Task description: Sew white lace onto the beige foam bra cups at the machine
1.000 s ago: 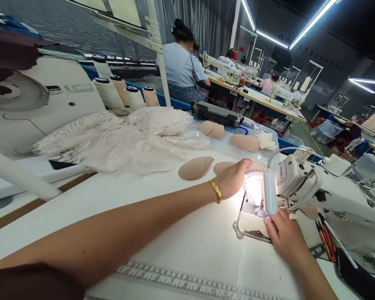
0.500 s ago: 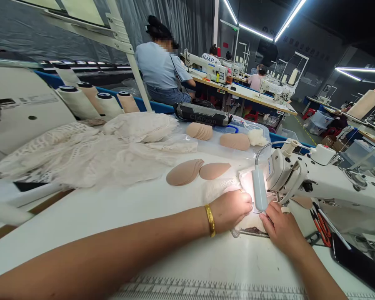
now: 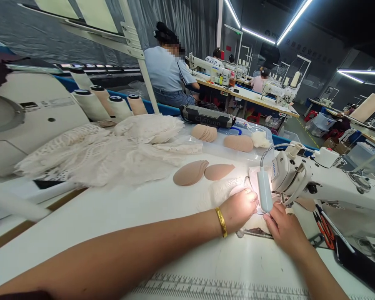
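My left hand point(image 3: 240, 209), with a gold bracelet point(image 3: 221, 222) at the wrist, is closed in a pinch on pale lace fabric point(image 3: 226, 187) beside the sewing machine point(image 3: 320, 180). Close by the needle area, my right hand point(image 3: 286, 228) has its thumb and fingers bent at the fabric's edge. A small lit lamp point(image 3: 264, 189) hangs over the work and hides part of it, including the needle. Left of the lace lie a stack of beige teardrop-shaped pads point(image 3: 190, 173) and another beige pad point(image 3: 219, 171), touched by neither hand.
A heap of cream lace point(image 3: 137, 154) covers the table's left. Behind it stand thread cones point(image 3: 90, 104). More beige pads point(image 3: 238, 143) rest on a plastic tray point(image 3: 214, 149). Orange-handled scissors point(image 3: 325, 229) and a black phone point(image 3: 359, 264) lie at right. A co-worker point(image 3: 168, 71) sits beyond.
The view has swung slightly, so everything sits a little further right and lower. Both hands keep nearly the same place at the machine, with the lace still by the left hand.
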Motion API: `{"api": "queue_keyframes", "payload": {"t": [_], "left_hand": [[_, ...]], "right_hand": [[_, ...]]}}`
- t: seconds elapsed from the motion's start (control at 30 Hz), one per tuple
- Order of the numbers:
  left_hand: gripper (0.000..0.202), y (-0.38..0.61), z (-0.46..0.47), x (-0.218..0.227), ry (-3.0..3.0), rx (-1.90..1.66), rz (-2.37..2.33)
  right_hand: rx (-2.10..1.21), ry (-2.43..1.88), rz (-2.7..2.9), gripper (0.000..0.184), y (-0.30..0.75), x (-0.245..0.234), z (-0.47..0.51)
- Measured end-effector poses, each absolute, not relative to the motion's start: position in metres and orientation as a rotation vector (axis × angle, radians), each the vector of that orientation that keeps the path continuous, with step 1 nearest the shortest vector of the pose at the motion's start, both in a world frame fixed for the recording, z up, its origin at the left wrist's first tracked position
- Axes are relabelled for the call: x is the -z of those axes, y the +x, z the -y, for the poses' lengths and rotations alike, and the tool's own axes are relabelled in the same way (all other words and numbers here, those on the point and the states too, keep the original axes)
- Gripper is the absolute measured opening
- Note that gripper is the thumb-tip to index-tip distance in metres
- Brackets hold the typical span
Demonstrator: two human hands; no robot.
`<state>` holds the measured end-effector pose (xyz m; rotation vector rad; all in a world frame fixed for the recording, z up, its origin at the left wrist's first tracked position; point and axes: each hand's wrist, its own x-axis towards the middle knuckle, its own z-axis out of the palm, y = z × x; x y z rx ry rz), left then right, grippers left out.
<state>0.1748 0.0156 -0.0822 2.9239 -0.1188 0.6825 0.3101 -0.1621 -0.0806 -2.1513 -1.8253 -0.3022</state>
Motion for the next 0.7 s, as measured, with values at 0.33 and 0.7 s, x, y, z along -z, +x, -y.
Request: {"api": "queue_keyframes", "payload": {"t": [0.33,0.7], "left_hand": [[0.013,0.184,-0.016,0.072,3.155,-0.512,0.046],[0.015,0.003,-0.003,0.018,2.811,-0.211,-0.097]], "right_hand": [[0.382,-1.991,1.847,0.027,0.306,0.078,0.158],[0.204,-1.458,2.091,0.031,0.23,0.082,0.124]]}}
